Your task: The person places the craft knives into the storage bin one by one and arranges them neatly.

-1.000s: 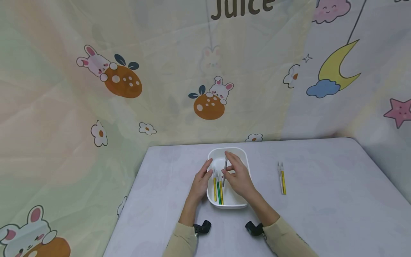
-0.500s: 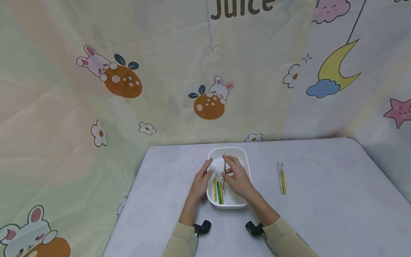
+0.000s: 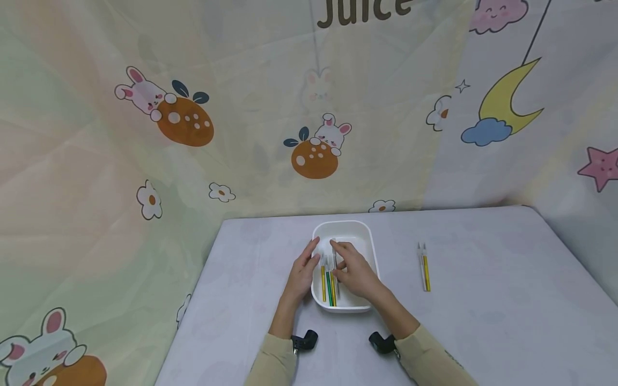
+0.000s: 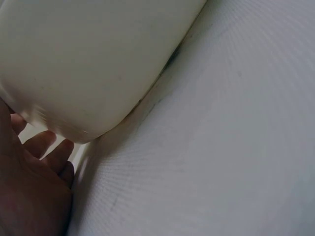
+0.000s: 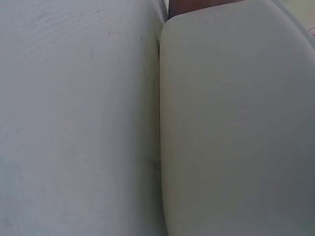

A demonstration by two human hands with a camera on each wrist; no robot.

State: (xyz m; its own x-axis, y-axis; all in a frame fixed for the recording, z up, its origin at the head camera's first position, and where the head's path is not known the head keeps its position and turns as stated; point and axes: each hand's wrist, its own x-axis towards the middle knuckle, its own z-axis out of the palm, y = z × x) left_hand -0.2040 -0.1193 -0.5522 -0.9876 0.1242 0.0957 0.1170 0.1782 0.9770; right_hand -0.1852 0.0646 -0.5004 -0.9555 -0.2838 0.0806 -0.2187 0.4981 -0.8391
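Observation:
A white rectangular tray (image 3: 354,307) stands on the table, with several slim pen-like sticks inside, in yellow (image 3: 323,284) and green (image 3: 329,289), their clear tapered ends pointing away. My right hand (image 3: 356,273) reaches over the tray and pinches a silver pen-like stick (image 3: 338,289) beside the others, partly hidden by the fingers. My left hand (image 3: 300,276) rests against the tray's left side, its thumb at the rim. In the left wrist view, that hand's fingers (image 4: 59,153) lie loosely along the outer wall of the tray (image 4: 98,64). The right wrist view shows mostly tray wall (image 5: 236,123).
Right of the tray, two more pen-like sticks, one clear or white and one yellow (image 3: 426,272), lie side by side on the white-covered table (image 3: 492,300). A printed curtain (image 3: 251,123) hangs behind the table. Black wrist cameras (image 3: 305,341) sit at both cuffs.
My right hand has lowered the silver stick toward the near left, bringing it alongside the other sticks in the tray. The left hand has stayed in place.

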